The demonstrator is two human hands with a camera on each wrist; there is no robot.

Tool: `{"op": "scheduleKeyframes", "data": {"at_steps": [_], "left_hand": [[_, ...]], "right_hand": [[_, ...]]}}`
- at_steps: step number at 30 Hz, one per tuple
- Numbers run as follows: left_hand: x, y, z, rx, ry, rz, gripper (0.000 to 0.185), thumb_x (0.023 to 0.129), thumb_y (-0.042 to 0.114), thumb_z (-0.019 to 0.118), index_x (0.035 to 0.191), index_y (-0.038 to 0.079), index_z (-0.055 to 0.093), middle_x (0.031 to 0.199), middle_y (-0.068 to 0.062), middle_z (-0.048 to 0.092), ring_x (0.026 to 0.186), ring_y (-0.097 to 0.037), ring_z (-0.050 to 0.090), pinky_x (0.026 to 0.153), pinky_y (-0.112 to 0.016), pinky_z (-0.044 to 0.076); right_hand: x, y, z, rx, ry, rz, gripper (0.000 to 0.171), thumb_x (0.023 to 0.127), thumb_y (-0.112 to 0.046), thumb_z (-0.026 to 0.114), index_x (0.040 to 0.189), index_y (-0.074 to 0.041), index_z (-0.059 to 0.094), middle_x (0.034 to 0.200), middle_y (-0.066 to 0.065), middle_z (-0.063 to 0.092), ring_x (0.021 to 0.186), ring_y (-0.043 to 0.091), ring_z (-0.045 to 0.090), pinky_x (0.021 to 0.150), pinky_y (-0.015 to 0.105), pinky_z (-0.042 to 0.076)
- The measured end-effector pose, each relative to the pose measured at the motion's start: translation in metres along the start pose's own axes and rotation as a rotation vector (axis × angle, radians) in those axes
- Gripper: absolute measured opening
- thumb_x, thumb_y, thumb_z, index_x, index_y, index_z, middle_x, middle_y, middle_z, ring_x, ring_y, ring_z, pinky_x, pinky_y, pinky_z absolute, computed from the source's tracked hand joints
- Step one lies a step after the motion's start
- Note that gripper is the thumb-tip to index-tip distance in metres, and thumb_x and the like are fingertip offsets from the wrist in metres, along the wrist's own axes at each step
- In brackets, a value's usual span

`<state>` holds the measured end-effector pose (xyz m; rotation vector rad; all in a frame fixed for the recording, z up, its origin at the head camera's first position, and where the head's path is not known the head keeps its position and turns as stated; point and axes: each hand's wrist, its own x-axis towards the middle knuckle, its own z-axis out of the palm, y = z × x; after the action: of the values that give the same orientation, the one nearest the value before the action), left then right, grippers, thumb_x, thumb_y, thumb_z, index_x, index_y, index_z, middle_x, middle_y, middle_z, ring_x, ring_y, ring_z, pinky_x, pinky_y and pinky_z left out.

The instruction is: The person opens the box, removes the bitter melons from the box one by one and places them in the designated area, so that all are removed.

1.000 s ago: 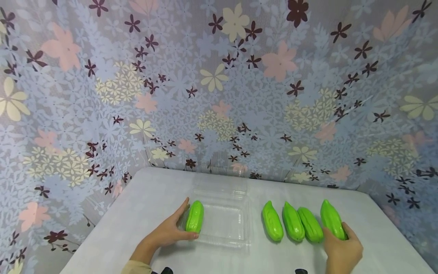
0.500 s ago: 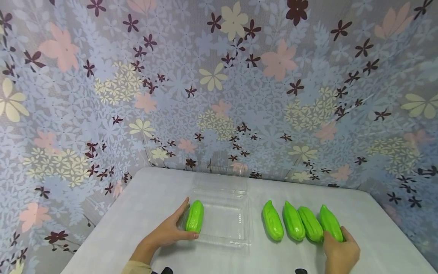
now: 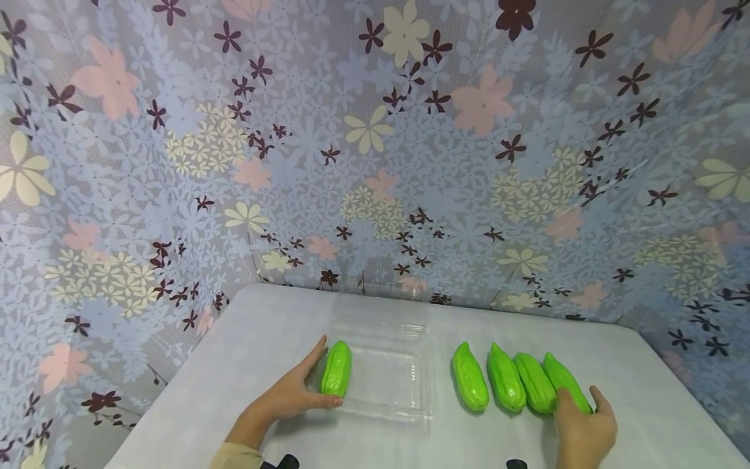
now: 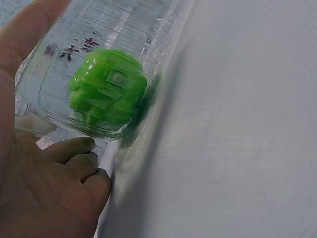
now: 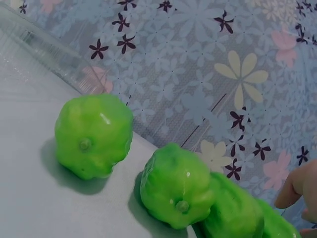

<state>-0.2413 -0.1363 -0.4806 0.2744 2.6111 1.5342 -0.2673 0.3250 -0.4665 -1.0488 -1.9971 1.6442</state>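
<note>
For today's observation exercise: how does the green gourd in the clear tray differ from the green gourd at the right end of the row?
The gourd in the tray lies alone inside the clear tray, with the left hand resting against that tray's side. The end gourd lies on the bare table, beside three others, and the right hand touches it directly. It also lies more slanted. Both are bright green and ridged.

Clear plastic clamshell tray, lid open toward the wall. One ridged, bright green gourd lies lengthwise inside it, against the tray's left wall. Right of the tray, four similar green gourds in a row: first stands apart, second, third and fourth lie close together.
</note>
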Motion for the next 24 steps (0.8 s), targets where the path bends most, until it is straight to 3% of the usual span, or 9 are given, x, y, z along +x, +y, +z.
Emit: {"op": "scheduleKeyframes", "data": {"at_steps": [11, 24], "left_hand": [[0.001, 0.003, -0.001, -0.003, 0.000, 0.017, 0.119, 0.074, 0.040, 0.090, 0.164, 0.027, 0.012, 0.165, -0.012, 0.022, 0.150, -0.040, 0.017, 0.116, -0.063, 0.017], [0.000, 0.001, -0.001, -0.011, -0.006, 0.026, 0.120, 0.074, 0.038, 0.090, 0.164, 0.025, 0.012, 0.165, -0.013, 0.022, 0.150, -0.039, 0.017, 0.117, -0.063, 0.018]], "right_hand": [[-0.012, -0.024, -0.001, 0.079, 0.075, -0.056, 0.075, 0.096, -0.022, 0.062, 0.161, -0.016, 0.025, 0.167, 0.014, 0.012, 0.152, 0.033, 0.004, 0.121, 0.051, 0.013], [-0.036, -0.045, 0.009, 0.082, 0.045, -0.146, 0.072, 0.096, -0.021, 0.062, 0.160, -0.018, 0.029, 0.166, 0.015, 0.016, 0.151, 0.034, 0.011, 0.121, 0.052, 0.014]]}}
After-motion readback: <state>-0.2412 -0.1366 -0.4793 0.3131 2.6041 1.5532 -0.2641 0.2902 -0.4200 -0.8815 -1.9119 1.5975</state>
